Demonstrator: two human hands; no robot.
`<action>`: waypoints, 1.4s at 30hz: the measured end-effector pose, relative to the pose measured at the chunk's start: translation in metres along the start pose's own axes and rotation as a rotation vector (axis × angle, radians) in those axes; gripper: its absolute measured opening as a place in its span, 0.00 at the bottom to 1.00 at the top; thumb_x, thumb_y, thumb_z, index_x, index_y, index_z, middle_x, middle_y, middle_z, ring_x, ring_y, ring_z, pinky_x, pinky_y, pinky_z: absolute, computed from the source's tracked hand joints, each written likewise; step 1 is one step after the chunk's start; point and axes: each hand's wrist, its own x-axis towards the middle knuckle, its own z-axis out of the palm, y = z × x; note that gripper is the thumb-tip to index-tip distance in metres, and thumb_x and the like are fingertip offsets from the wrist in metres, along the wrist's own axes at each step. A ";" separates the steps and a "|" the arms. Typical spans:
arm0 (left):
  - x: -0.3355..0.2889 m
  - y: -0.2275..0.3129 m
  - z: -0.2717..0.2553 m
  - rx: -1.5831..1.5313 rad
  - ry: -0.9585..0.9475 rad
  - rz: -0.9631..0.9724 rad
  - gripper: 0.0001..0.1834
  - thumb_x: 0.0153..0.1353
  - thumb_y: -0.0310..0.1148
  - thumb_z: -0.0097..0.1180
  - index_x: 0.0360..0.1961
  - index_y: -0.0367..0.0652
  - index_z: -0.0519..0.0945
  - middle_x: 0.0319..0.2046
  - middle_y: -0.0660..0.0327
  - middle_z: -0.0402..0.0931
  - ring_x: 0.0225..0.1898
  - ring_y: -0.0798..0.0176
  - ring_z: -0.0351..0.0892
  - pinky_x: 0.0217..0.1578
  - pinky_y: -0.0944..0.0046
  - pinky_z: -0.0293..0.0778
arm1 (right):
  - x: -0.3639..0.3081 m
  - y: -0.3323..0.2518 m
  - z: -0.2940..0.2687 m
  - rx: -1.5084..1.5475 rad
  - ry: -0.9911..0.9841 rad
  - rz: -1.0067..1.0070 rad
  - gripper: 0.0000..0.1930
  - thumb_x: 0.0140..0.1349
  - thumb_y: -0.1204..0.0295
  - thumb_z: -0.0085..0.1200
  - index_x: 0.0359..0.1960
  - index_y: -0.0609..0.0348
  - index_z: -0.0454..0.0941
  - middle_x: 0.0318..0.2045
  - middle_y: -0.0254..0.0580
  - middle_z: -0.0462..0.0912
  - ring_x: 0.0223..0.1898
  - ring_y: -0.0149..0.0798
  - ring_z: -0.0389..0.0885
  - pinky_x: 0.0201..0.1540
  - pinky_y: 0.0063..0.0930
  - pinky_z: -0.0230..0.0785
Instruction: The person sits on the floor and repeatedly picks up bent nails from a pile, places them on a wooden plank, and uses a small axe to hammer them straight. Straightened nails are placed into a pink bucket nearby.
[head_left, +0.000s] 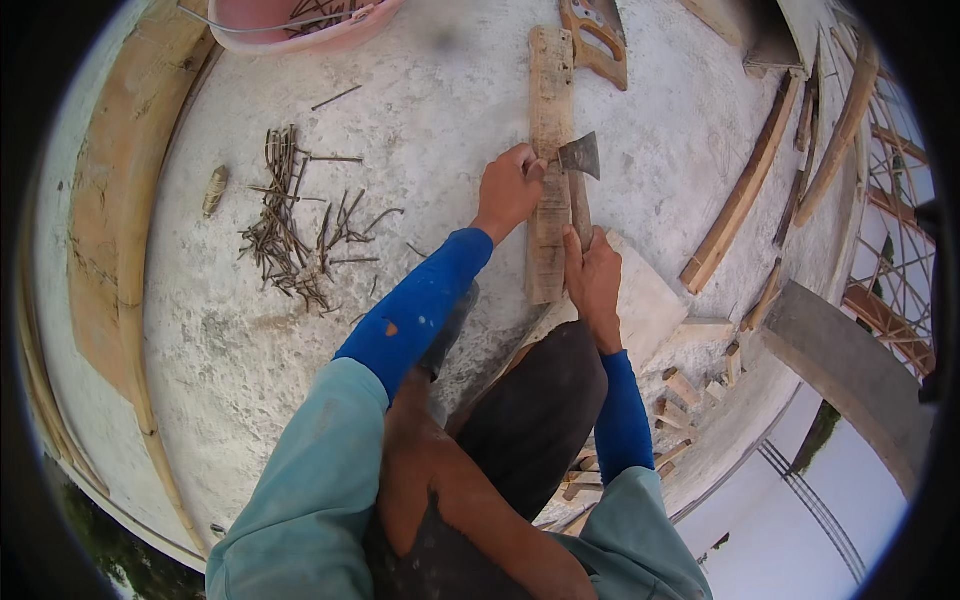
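One flared grey steel hatchet [580, 157] with wooden handle | one long weathered brown wooden plank [549, 220] | one tan wooden-handled handsaw [604, 66] | one rounded pink plastic tub [250, 38] | heaped rusty steel nails [275, 237], too overlapped to count

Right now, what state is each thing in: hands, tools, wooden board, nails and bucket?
Left hand: fingers curled at the board; whether it pinches anything is unclear.
Right hand: closed around the hatchet's handle.
Hatchet: held, flared cutting edge facing right.
Wooden board: lying lengthwise, surface rough and marked.
Nails: loose, heaped, some bent.
Saw: lying unheld, blade partly out of frame.
Pink bucket: open, holding thin rod-like pieces.
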 end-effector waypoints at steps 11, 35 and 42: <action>-0.002 0.003 0.000 0.096 0.050 0.076 0.17 0.72 0.40 0.56 0.31 0.36 0.78 0.22 0.46 0.78 0.26 0.42 0.79 0.32 0.46 0.71 | -0.017 -0.009 0.007 0.361 -0.001 0.264 0.28 0.78 0.48 0.55 0.38 0.69 0.77 0.22 0.59 0.82 0.24 0.56 0.84 0.31 0.45 0.75; -0.010 0.048 -0.042 0.138 0.175 0.594 0.06 0.71 0.26 0.58 0.37 0.40 0.73 0.27 0.48 0.77 0.29 0.39 0.81 0.28 0.47 0.74 | -0.017 -0.023 -0.029 0.357 0.071 0.025 0.25 0.78 0.52 0.57 0.36 0.67 0.76 0.16 0.47 0.77 0.18 0.38 0.78 0.23 0.36 0.69; 0.052 0.123 -0.131 -0.263 0.469 0.561 0.13 0.80 0.38 0.54 0.43 0.37 0.76 0.20 0.52 0.72 0.21 0.55 0.70 0.26 0.54 0.66 | -0.024 -0.021 -0.009 0.716 -0.042 0.223 0.25 0.78 0.48 0.56 0.38 0.62 0.78 0.14 0.31 0.72 0.13 0.25 0.69 0.17 0.23 0.60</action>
